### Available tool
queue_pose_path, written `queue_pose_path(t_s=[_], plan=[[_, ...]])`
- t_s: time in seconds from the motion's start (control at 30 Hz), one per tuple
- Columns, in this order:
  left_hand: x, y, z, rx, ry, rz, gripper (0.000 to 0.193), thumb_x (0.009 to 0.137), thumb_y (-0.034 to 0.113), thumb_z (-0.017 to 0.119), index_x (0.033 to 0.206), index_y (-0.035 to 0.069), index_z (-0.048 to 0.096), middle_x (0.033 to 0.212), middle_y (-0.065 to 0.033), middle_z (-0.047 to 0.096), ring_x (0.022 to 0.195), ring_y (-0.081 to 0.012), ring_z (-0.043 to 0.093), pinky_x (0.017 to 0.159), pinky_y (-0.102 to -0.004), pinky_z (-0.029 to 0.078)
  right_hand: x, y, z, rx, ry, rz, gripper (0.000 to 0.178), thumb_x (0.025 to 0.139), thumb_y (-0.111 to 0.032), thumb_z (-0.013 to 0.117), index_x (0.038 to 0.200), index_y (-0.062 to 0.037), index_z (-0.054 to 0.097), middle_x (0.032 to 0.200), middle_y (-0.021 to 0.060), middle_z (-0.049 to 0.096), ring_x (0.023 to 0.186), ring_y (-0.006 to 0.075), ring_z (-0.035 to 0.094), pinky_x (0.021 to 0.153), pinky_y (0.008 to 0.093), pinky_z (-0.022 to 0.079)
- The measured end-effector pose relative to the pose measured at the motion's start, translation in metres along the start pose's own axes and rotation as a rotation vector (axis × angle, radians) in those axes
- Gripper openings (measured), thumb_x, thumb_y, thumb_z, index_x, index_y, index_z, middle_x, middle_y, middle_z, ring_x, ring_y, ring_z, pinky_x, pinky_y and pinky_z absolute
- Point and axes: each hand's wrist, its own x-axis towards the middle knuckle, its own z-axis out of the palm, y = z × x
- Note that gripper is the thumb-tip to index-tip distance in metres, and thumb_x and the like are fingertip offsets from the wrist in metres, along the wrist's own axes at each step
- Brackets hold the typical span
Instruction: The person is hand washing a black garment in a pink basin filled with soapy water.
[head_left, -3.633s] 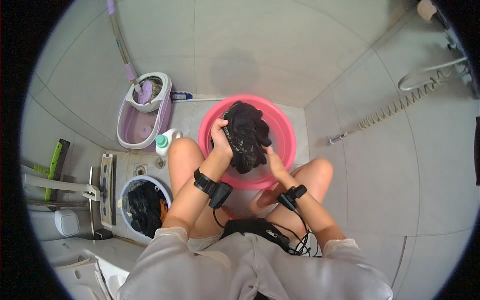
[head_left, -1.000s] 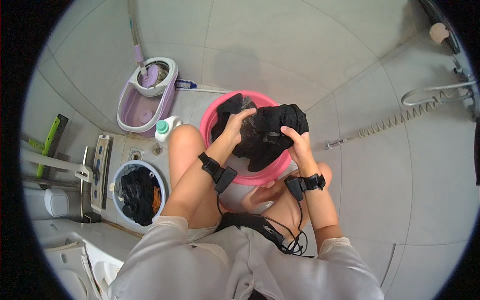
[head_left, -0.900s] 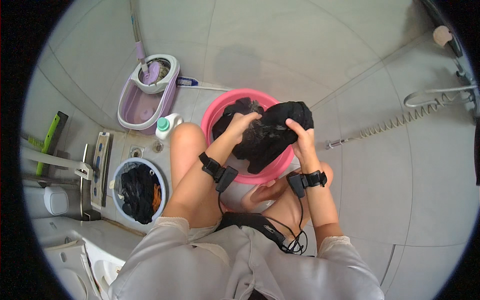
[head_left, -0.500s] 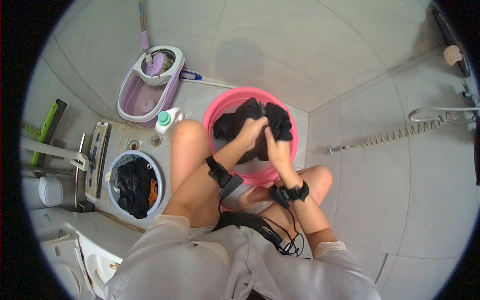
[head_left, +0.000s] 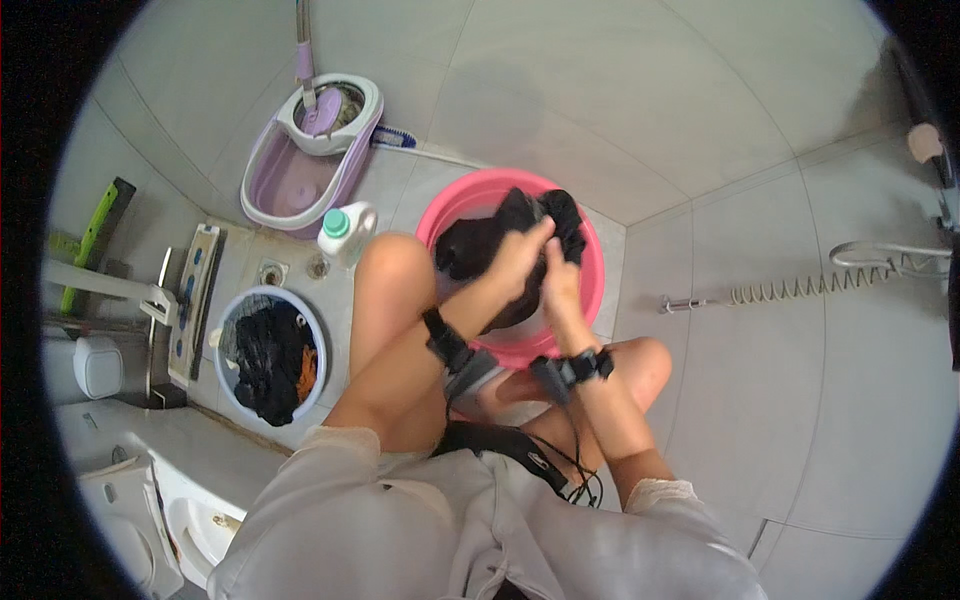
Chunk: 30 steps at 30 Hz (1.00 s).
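Between my knees a pink basin [head_left: 600, 285] stands on the tiled floor with water in it. A wet black garment [head_left: 470, 250] lies partly in the basin and is bunched up toward its far right side. My left hand [head_left: 522, 258] grips the garment near the middle, fingers closed round the cloth. Right beside it, my right hand [head_left: 562, 285] is closed on the same garment, thumb pointing up. Both hands are close together over the basin, slightly smeared by motion. The garment's exact kind cannot be made out.
A white bottle with a green cap [head_left: 345, 230] stands left of the basin. Beyond it is a purple mop bucket [head_left: 255, 185]. A light blue basin [head_left: 222, 375] of dark and orange clothes sits at the left. A coiled hose [head_left: 800, 288] hangs along the right wall.
The view has shifted slightly, so the scene sits a little to the right. My hands have moved against each other, with the cloth between them bunched differently.
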Motion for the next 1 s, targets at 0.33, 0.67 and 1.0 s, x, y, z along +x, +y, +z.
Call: queue_pose_path(t_s=[0.33, 0.67, 1.0], plan=[[0.011, -0.008, -0.003, -0.037, -0.080, 0.003, 0.035, 0.081, 0.027, 0.052, 0.083, -0.007, 0.058, 0.078, -0.0106, 0.058, 0.067, -0.0167, 0.055, 0.062, -0.0292, 0.043, -0.016, -0.018, 0.007, 0.297, 0.061, 0.027, 0.041, 0.085, -0.031, 0.048, 0.097, 0.0068, 0.054, 0.089, 0.0094, 0.058, 0.079, 0.0175, 0.052, 0.070, 0.0301, 0.042], [0.013, -0.010, -0.004, 0.014, -0.059, 0.034, 0.029, 0.083, 0.021, 0.052, 0.088, -0.007, 0.058, 0.081, -0.0103, 0.060, 0.066, -0.0156, 0.056, 0.065, -0.0276, 0.044, -0.013, 0.009, 0.007, 0.125, 0.014, -0.087, 0.040, 0.088, -0.028, 0.041, 0.109, 0.0053, 0.047, 0.101, 0.0149, 0.055, 0.091, 0.0224, 0.051, 0.081, 0.0315, 0.039], [0.009, -0.012, -0.019, 0.051, -0.061, 0.066, 0.025, 0.083, 0.018, 0.051, 0.086, -0.005, 0.059, 0.081, -0.0095, 0.060, 0.071, -0.0150, 0.057, 0.066, -0.0265, 0.045, -0.034, -0.034, -0.006, -0.042, -0.134, 0.157, 0.044, 0.085, -0.033, 0.046, 0.105, 0.0061, 0.051, 0.096, 0.0119, 0.056, 0.084, 0.0192, 0.052, 0.073, 0.0313, 0.041]])
